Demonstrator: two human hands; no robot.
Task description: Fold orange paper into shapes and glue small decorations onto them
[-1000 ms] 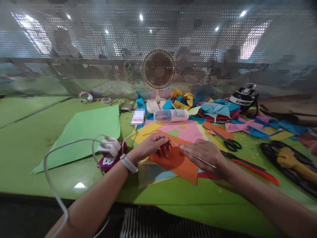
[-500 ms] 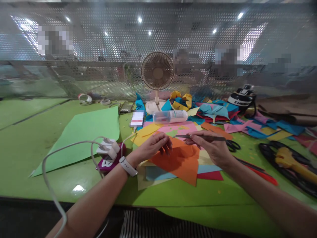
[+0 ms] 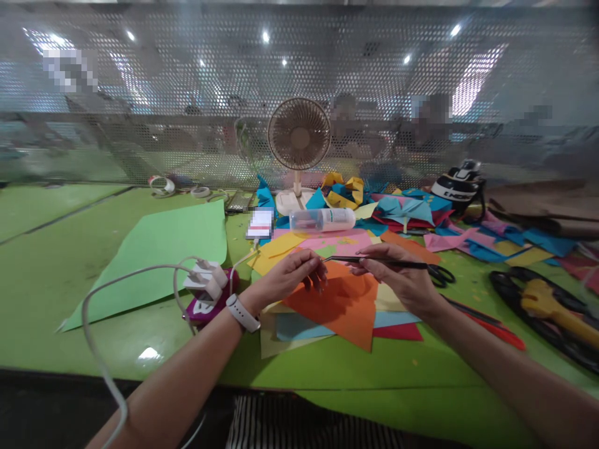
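1. Since a second ago, the slim tool (image 3: 347, 258) has swung from a downward slant to nearly level.
2. Left hand (image 3: 302, 271): curled above orange paper (image 3: 339, 312); cannot tell whether it pinches anything.
3. Clear bottle (image 3: 322, 219): label too small to read.
4. Right hand (image 3: 395, 271): thumb and fingers pinch the slim tool, long axis sideways, tip pointing left, near the left fingertips.
5. Black-and-white object (image 3: 456, 187): bold lettering, unclear.

Green surface (image 3: 51, 265), dark seam (image 3: 79, 210) at left; perforated grey screen (image 3: 299, 78) behind; small bright lights (image 3: 266, 37) showing high up.
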